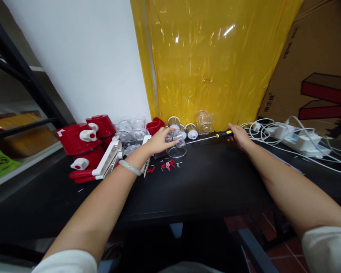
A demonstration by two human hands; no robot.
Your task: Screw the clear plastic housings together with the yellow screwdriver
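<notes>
While my left hand [159, 141] curls its fingers around the clear plastic cup [176, 143] at frame centre, light and slippery, my right hand [238, 135] closes on the screwdriver [213, 136] handle.

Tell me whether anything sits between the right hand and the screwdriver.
Nothing visible does. The right hand already rests on the screwdriver at its black-and-yellow handle, and the bare shaft points left toward the left hand.

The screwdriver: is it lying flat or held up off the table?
Lying flat: the screwdriver rests along the table, right hand on its handle.
</notes>
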